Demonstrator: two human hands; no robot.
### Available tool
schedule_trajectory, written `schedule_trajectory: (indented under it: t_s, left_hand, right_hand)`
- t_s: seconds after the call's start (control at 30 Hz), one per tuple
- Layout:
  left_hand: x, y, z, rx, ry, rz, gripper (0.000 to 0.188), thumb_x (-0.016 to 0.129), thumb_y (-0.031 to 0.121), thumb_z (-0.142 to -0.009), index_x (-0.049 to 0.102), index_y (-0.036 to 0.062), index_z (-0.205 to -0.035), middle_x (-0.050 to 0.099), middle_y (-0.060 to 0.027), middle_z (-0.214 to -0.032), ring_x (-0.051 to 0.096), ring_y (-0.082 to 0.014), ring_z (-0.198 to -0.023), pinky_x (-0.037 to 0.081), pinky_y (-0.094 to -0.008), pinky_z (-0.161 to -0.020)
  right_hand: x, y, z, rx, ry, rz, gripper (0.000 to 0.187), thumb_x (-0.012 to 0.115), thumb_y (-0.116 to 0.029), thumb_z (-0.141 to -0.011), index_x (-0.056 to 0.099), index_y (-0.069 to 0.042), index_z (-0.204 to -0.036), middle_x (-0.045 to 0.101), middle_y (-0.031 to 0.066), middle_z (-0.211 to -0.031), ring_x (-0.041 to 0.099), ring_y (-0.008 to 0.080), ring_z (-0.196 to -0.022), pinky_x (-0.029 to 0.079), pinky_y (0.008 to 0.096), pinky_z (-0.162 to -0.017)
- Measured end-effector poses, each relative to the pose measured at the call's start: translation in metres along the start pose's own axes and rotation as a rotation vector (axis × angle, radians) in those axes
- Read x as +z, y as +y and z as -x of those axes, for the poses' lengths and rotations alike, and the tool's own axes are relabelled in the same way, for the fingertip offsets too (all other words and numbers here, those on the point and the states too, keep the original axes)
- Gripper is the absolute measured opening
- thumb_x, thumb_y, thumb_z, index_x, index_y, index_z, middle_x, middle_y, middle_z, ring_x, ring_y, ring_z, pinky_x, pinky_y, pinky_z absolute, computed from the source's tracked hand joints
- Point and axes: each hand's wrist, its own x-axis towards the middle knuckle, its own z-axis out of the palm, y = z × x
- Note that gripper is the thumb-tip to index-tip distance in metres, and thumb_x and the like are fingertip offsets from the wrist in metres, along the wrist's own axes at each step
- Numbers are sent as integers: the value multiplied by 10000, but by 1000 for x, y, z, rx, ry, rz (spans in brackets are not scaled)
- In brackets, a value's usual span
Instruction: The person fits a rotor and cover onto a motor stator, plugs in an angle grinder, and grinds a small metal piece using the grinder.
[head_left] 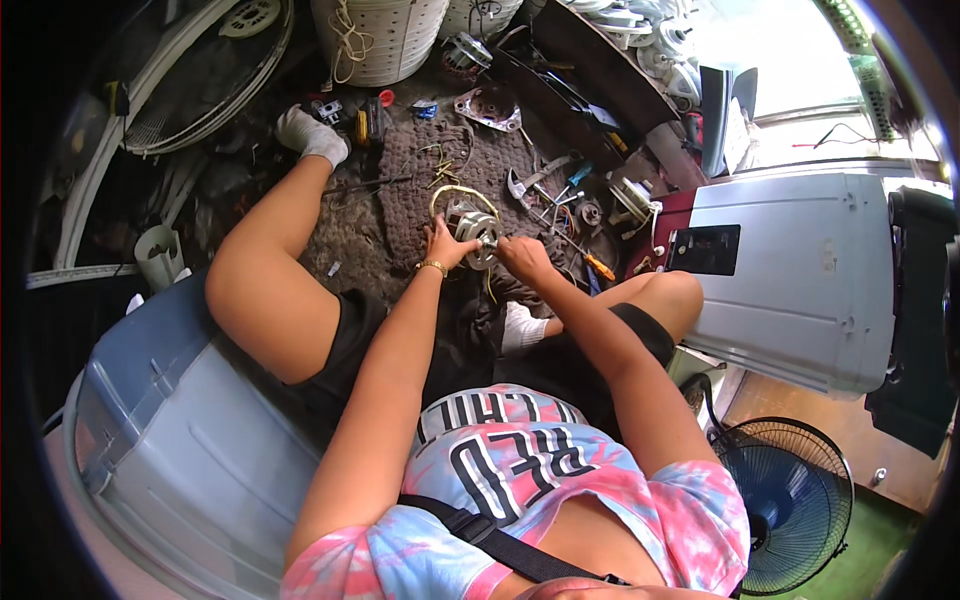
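A round metal motor [470, 222] with a silver shaft end stands between my legs, over the dark matted cloth [405, 165]. My left hand [447, 246] grips its near left side, thumb laid toward the shaft. A pale yellow wire [455, 189] loops up behind the motor. At the shaft, on the right, the fingers of my right hand [524, 258] are closed together. Whatever they pinch is too small to make out. To the right of this hand lies an orange-handled screwdriver [600, 266].
Loose tools [560, 205] and a metal bracket [490, 107] lie beyond the motor. A yellow-black power tool battery [370, 122] sits by my left foot. White appliance bodies flank me, one at the right [800, 290]. A black fan [785, 500] stands behind right.
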Motion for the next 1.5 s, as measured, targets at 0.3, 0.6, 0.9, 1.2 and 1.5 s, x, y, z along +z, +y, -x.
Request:
schedule_trajectory:
  t_s: [0.3, 0.6, 0.9, 1.2, 1.5]
  left_hand:
    - [5, 10, -9, -51, 86, 31, 1219, 941, 434, -587, 249, 76, -1526, 306, -357, -1545, 233, -505, -1476, 273, -548, -1200]
    - [4, -24, -38, -193, 69, 567, 1189, 926, 412, -634, 278, -47, -1519, 416, -286, -1519, 422, -379, -1410, 352, -409, -1167]
    - [24, 21, -34, -420, 113, 613, 1266, 902, 387, -688, 123, -88, -1565, 285, -299, -1597, 319, -379, -1480, 285, -396, -1207]
    - [6, 8, -50, -479, 128, 727, 1101, 889, 289, -716, 235, -75, -1525, 476, -266, -1459, 518, -326, -1309, 437, -396, -1070]
    - [-9, -29, -53, -410, 61, 861, 973, 835, 253, -789, 276, -30, -1534, 555, -195, -1392, 602, -287, -1204, 513, -394, -974]
  right_hand:
    - [-14, -9, -26, 137, -127, 15, 332, 624, -390, -938, 680, -82, -829, 705, 175, -737, 708, 377, -699, 533, 498, -598]
    - [7, -18, -53, 452, 322, -693, 335, 576, -314, -1003, 674, 5, -975, 662, 221, -1020, 663, 271, -930, 505, 423, -837]
    - [28, -14, -134, 767, 1029, -2071, 474, 492, -337, -1015, 357, -139, -607, 368, 1, -527, 318, 119, -457, 264, 314, -464]
    - [28, -27, -143, 610, 790, -1911, 469, 493, -268, -997, 359, -103, -580, 338, -29, -527, 280, 87, -459, 217, 307, -463]
    - [32, -55, -150, 504, 603, -1647, 499, 560, -329, -990, 396, -102, -577, 377, -40, -522, 321, 75, -467, 228, 294, -468]
